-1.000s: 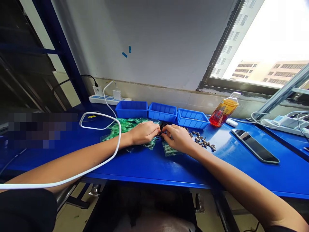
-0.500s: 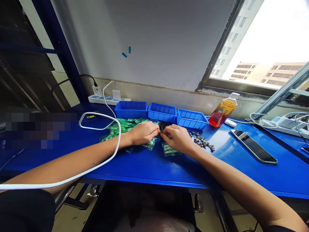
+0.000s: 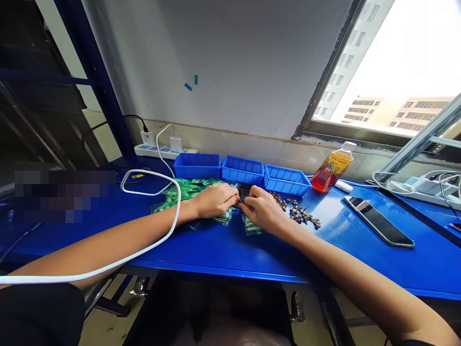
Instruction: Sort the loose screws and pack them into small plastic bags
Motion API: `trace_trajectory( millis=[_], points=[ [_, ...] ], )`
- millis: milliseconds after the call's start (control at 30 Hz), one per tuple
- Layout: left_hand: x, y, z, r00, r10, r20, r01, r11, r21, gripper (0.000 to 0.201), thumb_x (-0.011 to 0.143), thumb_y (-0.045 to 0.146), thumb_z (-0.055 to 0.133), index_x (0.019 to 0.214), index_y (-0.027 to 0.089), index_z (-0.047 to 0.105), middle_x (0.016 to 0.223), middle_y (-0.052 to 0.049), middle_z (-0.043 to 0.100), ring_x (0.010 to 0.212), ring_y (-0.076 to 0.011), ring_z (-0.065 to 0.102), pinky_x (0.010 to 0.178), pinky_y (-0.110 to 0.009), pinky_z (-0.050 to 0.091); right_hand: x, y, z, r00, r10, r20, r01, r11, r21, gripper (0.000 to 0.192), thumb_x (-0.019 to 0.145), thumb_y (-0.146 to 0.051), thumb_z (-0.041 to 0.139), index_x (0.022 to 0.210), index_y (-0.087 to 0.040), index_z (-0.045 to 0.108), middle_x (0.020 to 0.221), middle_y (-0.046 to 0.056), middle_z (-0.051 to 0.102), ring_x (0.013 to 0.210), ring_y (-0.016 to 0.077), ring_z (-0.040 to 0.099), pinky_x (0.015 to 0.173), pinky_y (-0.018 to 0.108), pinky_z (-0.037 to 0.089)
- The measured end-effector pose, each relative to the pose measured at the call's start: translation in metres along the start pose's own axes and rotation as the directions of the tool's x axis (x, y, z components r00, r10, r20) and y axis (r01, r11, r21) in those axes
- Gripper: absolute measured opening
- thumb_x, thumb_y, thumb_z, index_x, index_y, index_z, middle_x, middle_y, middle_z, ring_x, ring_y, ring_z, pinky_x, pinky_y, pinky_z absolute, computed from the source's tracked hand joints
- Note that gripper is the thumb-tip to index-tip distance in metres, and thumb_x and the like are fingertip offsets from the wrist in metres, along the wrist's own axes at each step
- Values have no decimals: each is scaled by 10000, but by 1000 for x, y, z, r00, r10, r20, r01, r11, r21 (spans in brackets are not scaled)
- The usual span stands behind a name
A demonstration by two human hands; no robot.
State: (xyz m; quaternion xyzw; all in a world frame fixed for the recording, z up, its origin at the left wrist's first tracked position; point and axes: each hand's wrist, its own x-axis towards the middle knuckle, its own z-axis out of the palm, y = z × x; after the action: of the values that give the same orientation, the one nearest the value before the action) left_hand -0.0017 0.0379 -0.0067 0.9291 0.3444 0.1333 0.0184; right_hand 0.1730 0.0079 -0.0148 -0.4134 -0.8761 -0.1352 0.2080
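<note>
My left hand (image 3: 216,200) is closed, its thumb and fingertips pinched together over the dark pile; whatever lies between them is too small to make out. Close by on the right, my right hand (image 3: 265,209) is also bent into a pinch, its contents hidden. Between and behind the hands lies a heap of dark screws (image 3: 245,190). Small green plastic packets (image 3: 187,189) spread beneath and beyond my left hand. Another green packet (image 3: 251,227) lies partly under my right hand. Loose brownish metal screws (image 3: 304,215) are scattered to the right.
Three blue bins, left (image 3: 197,166), middle (image 3: 242,169) and right (image 3: 286,180), line the back of the blue table (image 3: 216,254). A drink bottle (image 3: 332,168) and a phone (image 3: 379,221) are on the right. A white cable (image 3: 158,242) loops across my left forearm.
My right hand's fingertips have drawn slightly apart from the left hand's, uncovering more of the dark pile. My left hand stays almost in place. The view has shifted slightly.
</note>
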Motion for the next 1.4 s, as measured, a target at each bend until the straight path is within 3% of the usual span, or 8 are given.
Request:
trace_trajectory(
  millis=[400, 633, 1000, 1267, 1400],
  points=[
    [0, -1, 0, 1000, 1, -14, -1, 1000, -13, 277, 903, 248, 319, 715, 177, 510, 694, -37, 555, 689, -187, 512, 637, -296, 380, 2, 1, -5, 1000, 16, 26, -15, 1000, -11, 306, 881, -242, 506, 605, -150, 603, 601, 1, 471, 566, 101, 408, 537, 241, 266],
    [0, 0, 0, 1000, -15, -23, 15, 1000, 4, 297, 907, 272, 302, 700, 182, 495, 663, -30, 530, 656, -177, 500, 608, -286, 375, 4, 0, -7, 991, 102, 91, -101, 995, -12, 234, 824, -336, 599, 670, -161, 577, 647, 8, 577, 608, 111, 485, 578, 238, 278],
    [0, -2, 0, 1000, 3, 4, -3, 1000, -17, 275, 904, 262, 325, 727, 180, 519, 694, -39, 557, 702, -193, 513, 647, -295, 382, 4, 0, -8, 992, 46, 121, -41, 998, -37, 283, 883, -294, 508, 650, -160, 598, 626, 16, 575, 595, 110, 481, 567, 243, 265],
    [-1, -4, 4, 999, -18, -39, 13, 992, -126, 211, 890, 244, 353, 970, 181, 539, 871, -50, 615, 817, -197, 553, 737, -302, 407, 3, 1, -8, 994, 47, 96, -44, 999, -29, 320, 910, -274, 452, 652, -156, 599, 626, 21, 586, 594, 109, 486, 581, 241, 277],
    [-1, -4, 3, 1000, -10, -26, 7, 995, -97, 223, 890, 242, 338, 861, 177, 549, 796, -45, 603, 756, -195, 539, 682, -292, 390, 3, 2, -8, 994, 41, 97, -39, 999, -28, 309, 900, -280, 476, 642, -157, 594, 619, 16, 580, 594, 107, 480, 578, 243, 265]
  ],
)
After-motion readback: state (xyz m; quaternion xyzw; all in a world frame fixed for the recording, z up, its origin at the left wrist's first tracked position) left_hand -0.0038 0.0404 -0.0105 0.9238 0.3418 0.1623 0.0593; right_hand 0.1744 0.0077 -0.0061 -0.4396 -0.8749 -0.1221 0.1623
